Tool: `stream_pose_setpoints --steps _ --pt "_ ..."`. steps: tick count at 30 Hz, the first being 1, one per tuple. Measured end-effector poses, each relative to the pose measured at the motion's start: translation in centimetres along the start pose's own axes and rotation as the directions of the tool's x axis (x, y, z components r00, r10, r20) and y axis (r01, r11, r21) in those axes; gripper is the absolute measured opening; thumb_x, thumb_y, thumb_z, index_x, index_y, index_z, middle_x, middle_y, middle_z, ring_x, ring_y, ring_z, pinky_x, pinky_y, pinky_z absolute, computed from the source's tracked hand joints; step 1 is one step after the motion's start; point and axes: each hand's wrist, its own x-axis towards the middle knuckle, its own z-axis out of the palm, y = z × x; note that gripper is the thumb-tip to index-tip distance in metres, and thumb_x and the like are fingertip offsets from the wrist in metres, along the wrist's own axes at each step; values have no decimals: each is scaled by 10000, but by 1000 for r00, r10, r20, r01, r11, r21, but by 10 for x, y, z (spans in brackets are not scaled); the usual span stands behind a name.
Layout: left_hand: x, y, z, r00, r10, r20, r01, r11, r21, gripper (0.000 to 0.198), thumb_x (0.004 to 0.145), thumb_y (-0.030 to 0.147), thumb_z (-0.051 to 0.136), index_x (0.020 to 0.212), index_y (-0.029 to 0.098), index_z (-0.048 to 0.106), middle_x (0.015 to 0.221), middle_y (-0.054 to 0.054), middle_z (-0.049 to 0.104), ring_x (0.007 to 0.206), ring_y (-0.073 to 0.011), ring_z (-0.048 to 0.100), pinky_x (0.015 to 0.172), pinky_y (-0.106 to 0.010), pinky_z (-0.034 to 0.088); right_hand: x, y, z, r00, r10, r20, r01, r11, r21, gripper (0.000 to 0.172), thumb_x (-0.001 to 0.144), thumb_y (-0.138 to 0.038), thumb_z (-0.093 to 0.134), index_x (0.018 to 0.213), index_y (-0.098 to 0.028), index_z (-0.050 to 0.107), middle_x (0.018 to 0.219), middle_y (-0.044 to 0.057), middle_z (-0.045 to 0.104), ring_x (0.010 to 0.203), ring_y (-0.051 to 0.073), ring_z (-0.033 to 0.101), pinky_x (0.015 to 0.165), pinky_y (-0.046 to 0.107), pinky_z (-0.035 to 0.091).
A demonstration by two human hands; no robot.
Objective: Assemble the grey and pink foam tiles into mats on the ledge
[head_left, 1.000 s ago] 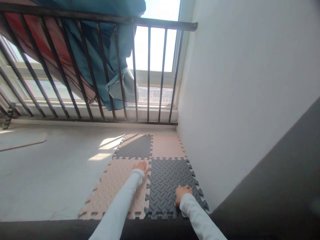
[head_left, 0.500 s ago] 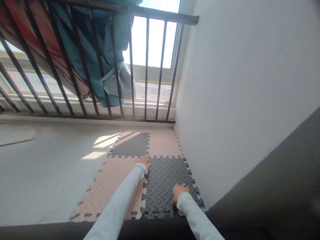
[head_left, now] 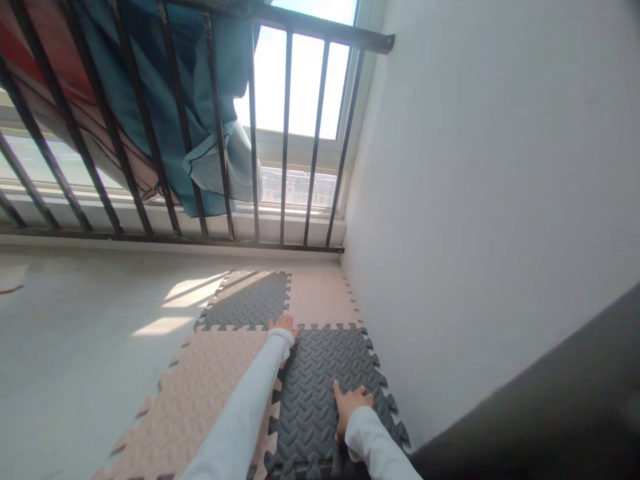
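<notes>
My left hand (head_left: 284, 325) presses down where several foam mat tiles meet, its fingers spread across the seam. My right hand (head_left: 351, 405) rests on the near dark grey foam tile (head_left: 315, 373), with one finger stretched forward and the others bent. To the left of that tile lies a near pink foam tile (head_left: 215, 380), partly covered by my left sleeve. Beyond them are a far dark grey tile (head_left: 253, 300) and a far pink tile (head_left: 323, 300). Toothed edges run between the tiles; the near seam looks partly unjoined.
A white wall (head_left: 475, 200) rises right beside the tiles. Dark metal railing (head_left: 260, 245) crosses in front of the window, with blue and red cloth (head_left: 170, 113) hanging behind its bars. Pale floor (head_left: 80, 360) extends to the left, with a thin stick (head_left: 12, 289) on it.
The view has moved closer, so the tiles appear larger and lower. My right hand has stretched out a finger that was bent before. My left hand stays at the seam.
</notes>
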Motion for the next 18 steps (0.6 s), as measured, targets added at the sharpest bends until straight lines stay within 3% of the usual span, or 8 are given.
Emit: stream_pose_setpoints --steps 4,8,11,14,18 --pt "4 0 -11 999 25 27 -25 1000 -1 547 822 487 281 1318 261 328 1393 -38 335 1311 -203 204 1052 -521 163 -1 1 -6 1000 0 10 0 1000 23 1229 356 -317 822 1373 -278 132 1257 159 478 1214 420 297 908 587 310" --pt "-14 -4 -12 999 29 46 -30 999 15 609 807 496 308 1362 263 217 1448 -7 192 1341 -188 78 1067 -515 112 -3 1 -10 1000 4 25 -5 999 39 1239 347 -310 829 1372 -285 132 1273 154 461 1218 415 294 912 588 313" --pt "-59 -8 1 997 7 75 -9 1000 29 759 748 537 396 1384 208 144 1466 -58 63 1342 -231 57 1055 -539 104 -3 0 -11 1000 15 27 -16 999 42 1219 361 -290 826 1371 -290 142 1278 138 460 1216 412 298 913 582 322" --pt "-124 -16 25 974 25 225 -27 1000 6 892 653 545 514 1384 237 107 1465 -72 64 1334 -275 92 1034 -580 103 -3 0 -12 999 25 29 -26 999 47 1210 363 -270 825 1366 -312 150 1293 121 447 1217 412 297 913 578 329" --pt "-206 -28 61 955 -72 289 65 997 33 974 569 471 633 1379 237 145 1464 -95 21 1326 -338 36 989 -618 181 -4 1 -14 999 21 33 -23 998 51 1164 401 -261 809 1364 -324 157 1307 115 429 1221 395 306 908 560 350"
